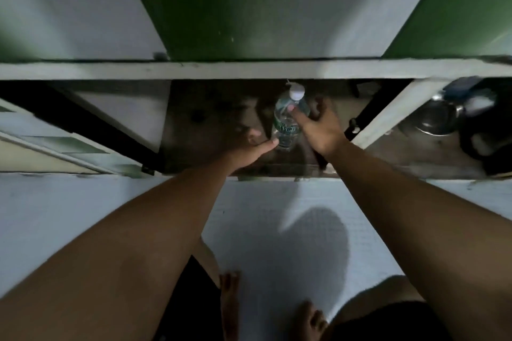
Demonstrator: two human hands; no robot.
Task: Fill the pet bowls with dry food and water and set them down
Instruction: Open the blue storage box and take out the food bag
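Bottle (pixel 288 119): label print too blurred to read; right side covered by right hand (pixel 318 127). Right fingers (pixel 291 112) partly lost in shadow behind the bottle. Metal bowl (pixel 436 119) smeared by blur, contents unreadable. Dark object (pixel 476 138) beside it unidentifiable, cut by the right edge. Blue item (pixel 462 88) above the bowl too blurred to name.

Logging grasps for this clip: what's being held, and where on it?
Water bottle: right hand grips its upper body, left hand touches its base.
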